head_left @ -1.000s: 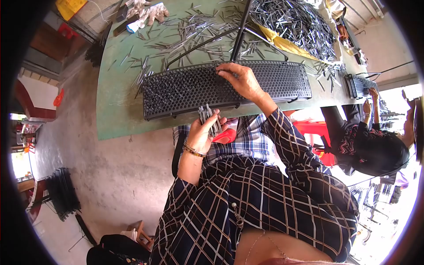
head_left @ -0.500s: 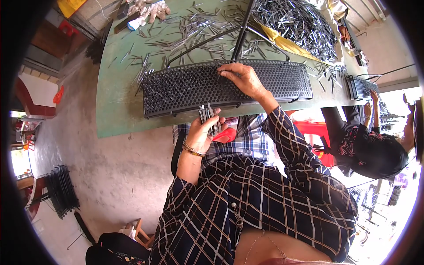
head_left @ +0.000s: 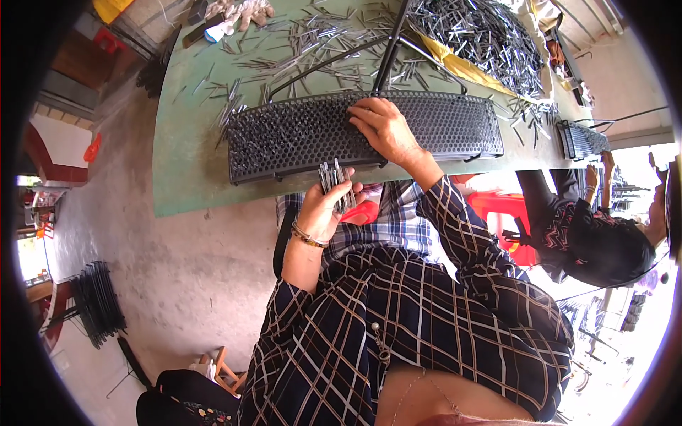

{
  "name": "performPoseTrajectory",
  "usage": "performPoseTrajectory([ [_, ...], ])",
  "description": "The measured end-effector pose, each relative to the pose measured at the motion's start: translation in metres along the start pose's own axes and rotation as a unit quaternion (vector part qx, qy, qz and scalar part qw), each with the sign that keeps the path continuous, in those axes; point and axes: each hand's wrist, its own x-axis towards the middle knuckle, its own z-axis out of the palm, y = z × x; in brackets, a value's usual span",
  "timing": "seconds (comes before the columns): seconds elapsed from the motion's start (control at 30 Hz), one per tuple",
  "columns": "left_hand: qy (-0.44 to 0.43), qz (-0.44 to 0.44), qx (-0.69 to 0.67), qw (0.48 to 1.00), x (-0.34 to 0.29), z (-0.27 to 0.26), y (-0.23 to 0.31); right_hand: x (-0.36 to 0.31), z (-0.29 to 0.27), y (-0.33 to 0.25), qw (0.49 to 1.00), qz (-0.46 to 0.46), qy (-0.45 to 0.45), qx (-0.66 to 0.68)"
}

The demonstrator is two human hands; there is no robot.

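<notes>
A long, curved black panel [head_left: 447, 128] full of round holes lies along the near edge of the green table. Many holes in its left part look filled with small dark pieces, while those on the right show as open rings. My right hand [head_left: 391, 135] rests over the panel's middle with fingers bent together on the holes; whatever is under the fingertips is hidden. Just below the panel's front edge, my left hand [head_left: 321, 207] is closed round a bundle of thin metal sticks [head_left: 329, 175], their ends pointing up. Black rods [head_left: 387, 64] rise behind the panel.
Loose sticks [head_left: 312, 35] lie scattered over the green table [head_left: 185, 167]. A large heap of them [head_left: 483, 42] sits at the back right beside yellow cloth [head_left: 455, 67]. Work gloves [head_left: 245, 14] lie far left. Another person [head_left: 590, 234] works at a similar panel [head_left: 584, 140] on the right.
My right hand's fingers have lowered and drawn in against the panel, the wrist a little further left. My left hand still holds its bundle in nearly the same place.
</notes>
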Motion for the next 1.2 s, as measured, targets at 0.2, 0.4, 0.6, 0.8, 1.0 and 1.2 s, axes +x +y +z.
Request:
performPoseTrajectory([
  [0.2,0.018,0.045,-0.007,0.999,-0.001,0.002,0.003,-0.008,-0.015,-0.034,0.960,0.157,-0.086,0.218],
  [0.4,-0.002,0.078,0.036,0.996,0.000,0.005,0.006,-0.018,-0.013,-0.049,0.914,0.227,-0.159,0.297],
  [0.6,-0.012,0.074,0.024,0.997,0.000,0.004,0.006,-0.021,-0.005,-0.053,0.902,0.260,-0.112,0.327],
  [0.8,-0.042,0.061,0.019,0.997,0.000,-0.003,0.007,-0.019,-0.005,-0.059,0.891,0.298,-0.108,0.324],
  [1.0,0.000,0.077,-0.029,0.997,0.004,-0.003,0.006,-0.007,-0.012,-0.068,0.900,0.303,-0.124,0.288],
  [1.2,0.050,0.121,-0.109,0.985,0.009,-0.013,0.015,-0.011,-0.023,-0.072,0.946,0.082,-0.132,0.285],
])
